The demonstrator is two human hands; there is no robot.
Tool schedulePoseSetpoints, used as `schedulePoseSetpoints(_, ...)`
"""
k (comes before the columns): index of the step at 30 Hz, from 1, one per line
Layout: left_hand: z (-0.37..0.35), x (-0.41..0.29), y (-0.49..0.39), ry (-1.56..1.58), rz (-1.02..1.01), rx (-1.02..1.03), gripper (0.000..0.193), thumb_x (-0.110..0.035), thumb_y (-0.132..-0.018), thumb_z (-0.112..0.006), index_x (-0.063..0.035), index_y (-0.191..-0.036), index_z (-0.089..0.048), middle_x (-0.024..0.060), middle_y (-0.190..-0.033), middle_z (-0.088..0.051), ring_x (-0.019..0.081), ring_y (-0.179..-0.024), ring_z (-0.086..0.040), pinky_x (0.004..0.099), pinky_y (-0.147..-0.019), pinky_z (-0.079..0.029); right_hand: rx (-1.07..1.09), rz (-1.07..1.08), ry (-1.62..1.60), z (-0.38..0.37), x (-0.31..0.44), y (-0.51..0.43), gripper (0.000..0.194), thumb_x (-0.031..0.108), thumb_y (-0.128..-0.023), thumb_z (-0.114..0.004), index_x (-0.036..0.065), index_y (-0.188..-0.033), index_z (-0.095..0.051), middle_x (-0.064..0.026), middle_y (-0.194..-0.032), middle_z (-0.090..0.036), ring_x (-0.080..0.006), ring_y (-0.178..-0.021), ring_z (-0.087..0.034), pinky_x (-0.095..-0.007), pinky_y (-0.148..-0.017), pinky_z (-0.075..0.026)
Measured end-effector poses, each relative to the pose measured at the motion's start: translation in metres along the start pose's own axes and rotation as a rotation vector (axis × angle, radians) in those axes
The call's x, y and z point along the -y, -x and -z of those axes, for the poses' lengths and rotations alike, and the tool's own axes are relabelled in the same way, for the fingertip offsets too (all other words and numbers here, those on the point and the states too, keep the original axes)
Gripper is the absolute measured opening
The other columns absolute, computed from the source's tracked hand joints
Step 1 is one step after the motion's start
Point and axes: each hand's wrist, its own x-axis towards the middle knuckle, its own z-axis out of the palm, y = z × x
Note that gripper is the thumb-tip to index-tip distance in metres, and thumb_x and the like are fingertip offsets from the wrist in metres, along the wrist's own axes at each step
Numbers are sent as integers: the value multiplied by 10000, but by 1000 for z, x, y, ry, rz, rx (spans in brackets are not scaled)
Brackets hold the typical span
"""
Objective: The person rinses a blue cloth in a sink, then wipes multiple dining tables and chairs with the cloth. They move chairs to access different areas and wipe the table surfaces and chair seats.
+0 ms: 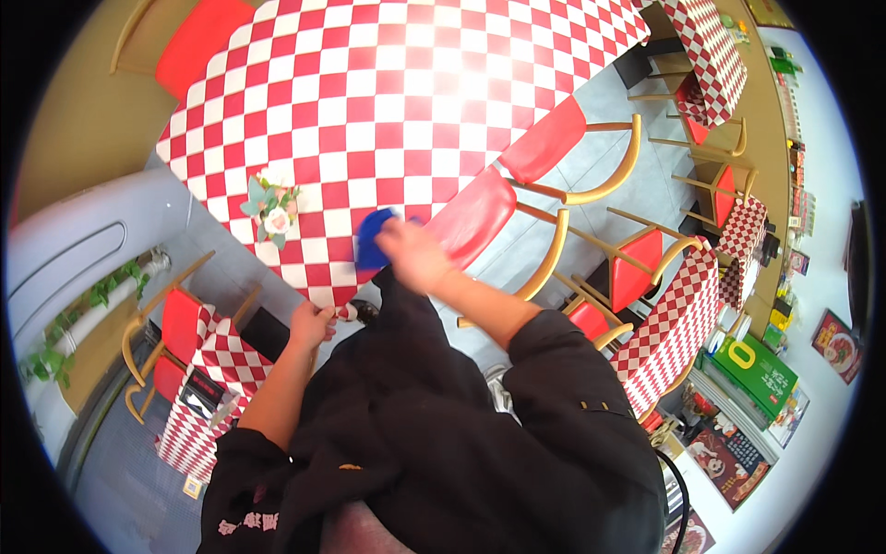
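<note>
My right hand (413, 255) is closed on a bunched blue cloth (372, 239), slightly blurred. The cloth lies against the near part of a red-and-white checked tablecloth (356, 163). At the table's near corner, my left hand (313, 325) pinches the tablecloth's edge between thumb and fingers. A small bunch of flowers (275, 218), pale pink and white with green leaves, stands on the tablecloth to the left of the blue cloth. Strong glare whitens the far middle of the tabletop.
Red-seated wooden chairs (477, 216) line the table's right side, with one seat partly under its edge. Behind me on the left stands another checked table (208, 422) with a black box (201, 391). A grey-white appliance (97, 235) is at left. Green boxes (754, 374) stand at right.
</note>
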Motion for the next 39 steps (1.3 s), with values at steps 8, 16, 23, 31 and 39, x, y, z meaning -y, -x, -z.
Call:
schedulePoseSetpoints(8,7,-8,0,-50,30,2,242,-211,-994,-670,9,-1092,-642,98,-910,-715,173,-633,-671,297,-526,-549,-363,-669,274,199,-261,-47,355,74,-836,-685,76,-1191,-692,-223,-1262,-629,-434,-1143,-640,-483,-986,-540)
schedulePoseSetpoints(16,5,-6,2,-23,-18,-10,241,-210,-1005,-667,16,-1080,-632,103,-902,-716,175,-634,-680,304,-523,-556,-280,-292,168,-11,-33,-50,181,62,-842,-603,25,-1019,-612,-218,-1104,-553,-386,-971,-631,-495,-797,-554)
schedulePoseSetpoints(23,1,1,-12,-12,-147,-6,241,-237,-1014,-673,-4,-1013,-614,91,-836,-707,180,-597,-658,330,-498,-552,53,-231,-53,-44,71,9,332,55,-820,-662,92,-1150,-648,-175,-1152,-573,-396,-1078,-639,-483,-902,-557)
schedulePoseSetpoints(31,-7,8,-21,43,-213,-19,264,-257,-1038,-635,-21,-920,-617,73,-721,-633,177,-508,-578,345,-417,-452,92,-605,117,-25,73,2,371,95,-841,-719,93,-1207,-667,-204,-1241,-597,-391,-1115,-647,-475,-948,-560)
schedulePoseSetpoints(39,-13,18,-23,1,-260,-140,335,-314,-1043,-635,-5,-917,-606,85,-680,-618,180,-464,-555,344,-391,-424,-163,-313,-419,-34,80,44,428,120,-792,-749,33,-1206,-681,-231,-1115,-664,-385,-1062,-662,-441,-940,-546)
